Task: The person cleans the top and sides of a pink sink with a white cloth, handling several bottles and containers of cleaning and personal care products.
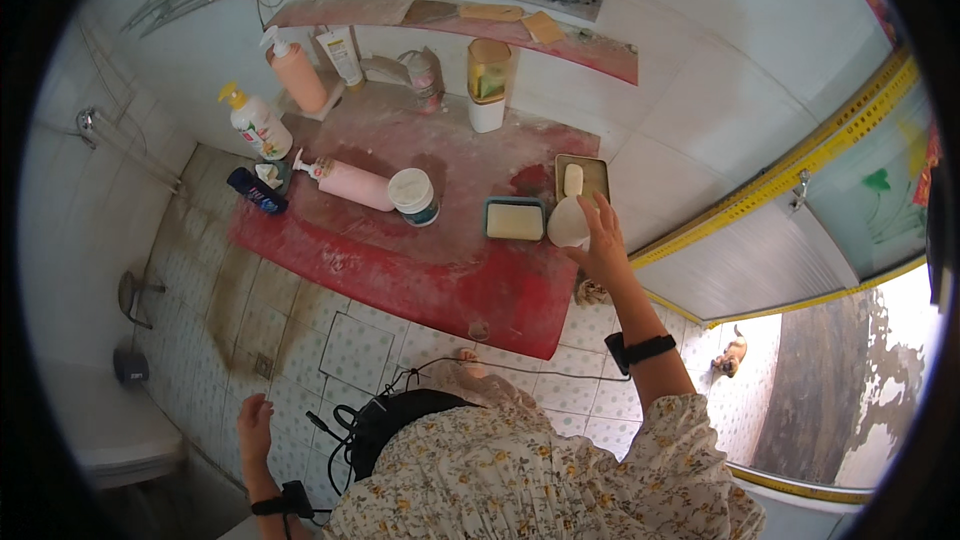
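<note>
The right hand (603, 240) reached over the near right corner of the red table (440, 270), fingers spread open against a pale rounded soap-dish lid (568, 224) — touching rather than clamped around it. The lid stood just left of the palm, between a teal dish holding a yellow soap bar (515, 220) and a metal tray (582, 177) behind. The left hand (254, 424) hung low and open, empty, well apart — much the farther one.

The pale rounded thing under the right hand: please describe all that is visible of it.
The pale rounded thing looks like a whitish, smooth lid or soap piece; which one cannot be told. It sits at the red counter's right edge, between the teal soap dish and metal tray. The right hand's fingers rest on it.
</note>
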A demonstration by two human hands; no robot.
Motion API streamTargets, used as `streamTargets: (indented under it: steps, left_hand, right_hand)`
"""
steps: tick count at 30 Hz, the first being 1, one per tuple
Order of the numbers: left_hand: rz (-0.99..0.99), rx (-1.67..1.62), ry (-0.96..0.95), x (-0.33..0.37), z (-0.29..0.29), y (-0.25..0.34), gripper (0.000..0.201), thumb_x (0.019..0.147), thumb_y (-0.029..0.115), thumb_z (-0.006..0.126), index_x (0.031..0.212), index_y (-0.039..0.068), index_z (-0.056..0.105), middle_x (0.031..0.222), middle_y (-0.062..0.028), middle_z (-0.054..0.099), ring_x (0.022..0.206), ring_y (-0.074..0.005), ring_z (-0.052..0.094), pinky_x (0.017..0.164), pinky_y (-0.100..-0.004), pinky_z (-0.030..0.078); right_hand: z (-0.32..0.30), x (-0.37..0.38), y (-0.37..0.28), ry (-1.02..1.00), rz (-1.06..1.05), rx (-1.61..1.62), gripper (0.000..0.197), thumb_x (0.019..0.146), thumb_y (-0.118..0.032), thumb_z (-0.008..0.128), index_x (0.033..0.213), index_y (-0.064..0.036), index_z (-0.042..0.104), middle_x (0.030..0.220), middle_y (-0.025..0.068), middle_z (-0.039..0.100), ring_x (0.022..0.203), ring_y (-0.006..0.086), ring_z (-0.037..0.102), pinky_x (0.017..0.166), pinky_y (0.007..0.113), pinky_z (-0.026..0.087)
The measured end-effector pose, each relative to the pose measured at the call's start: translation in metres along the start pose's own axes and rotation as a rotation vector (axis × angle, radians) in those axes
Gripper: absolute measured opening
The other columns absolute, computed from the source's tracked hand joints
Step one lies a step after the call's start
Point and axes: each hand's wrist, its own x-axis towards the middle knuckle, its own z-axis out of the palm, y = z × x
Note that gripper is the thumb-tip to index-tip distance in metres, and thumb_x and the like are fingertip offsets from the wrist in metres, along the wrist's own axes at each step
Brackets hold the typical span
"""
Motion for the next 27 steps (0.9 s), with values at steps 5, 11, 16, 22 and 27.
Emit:
streamTargets:
  steps: [5,11,16,22,27]
  left_hand:
    - [-0.023,-0.022,-0.028,-0.005,0.009,0.003,0.027,0.09,0.013,0.049,0.112,-0.003,0.051,0.1,-0.0134,0.058,0.092,-0.0213,0.057,0.079,-0.0334,0.047]
    - [0.008,-0.058,0.024,-0.015,-0.006,-0.009,0.026,0.09,0.012,0.049,0.112,-0.003,0.051,0.099,-0.0118,0.058,0.09,-0.019,0.056,0.078,-0.0318,0.046]
    - [0.089,-0.017,0.043,-0.019,-0.015,0.028,0.025,0.088,0.008,0.051,0.112,0.0,0.052,0.098,-0.0096,0.059,0.088,-0.0167,0.056,0.077,-0.0304,0.046]
    - [0.374,0.017,-0.039,-0.014,-0.012,0.102,0.036,0.076,0.007,0.065,0.11,0.002,0.053,0.094,-0.0103,0.061,0.088,-0.0203,0.059,0.079,-0.0298,0.045]
    - [0.585,0.035,-0.275,-0.032,0.005,0.151,0.063,0.072,0.01,0.069,0.126,0.005,0.039,0.122,-0.0129,0.046,0.112,-0.0231,0.047,0.092,-0.0353,0.039]
  right_hand:
    - [0.02,0.02,0.019,-0.209,0.053,0.079,0.082,0.058,-0.013,0.076,0.129,-0.0077,0.035,0.125,0.0182,0.039,0.114,0.0372,0.042,0.091,0.043,0.04]
    - [-0.029,0.026,-0.003,-0.066,0.408,0.994,0.07,0.072,-0.015,0.07,0.13,0.0016,0.034,0.118,0.0116,0.05,0.112,0.0203,0.045,0.093,0.035,0.038]
    - [-0.039,0.012,-0.064,-0.182,0.28,1.026,0.068,0.075,-0.027,0.067,0.129,0.0017,0.037,0.12,0.0119,0.049,0.113,0.0203,0.045,0.096,0.033,0.034]
    - [-0.009,-0.019,-0.169,-0.432,-0.007,0.991,0.088,0.062,-0.012,0.076,0.135,-0.0035,0.027,0.129,0.0104,0.04,0.118,0.0203,0.039,0.099,0.033,0.031]
    - [0.01,-0.041,-0.246,-0.611,-0.254,0.991,0.093,0.052,-0.003,0.076,0.133,-0.008,0.03,0.128,0.0114,0.038,0.12,0.0258,0.036,0.101,0.035,0.029]
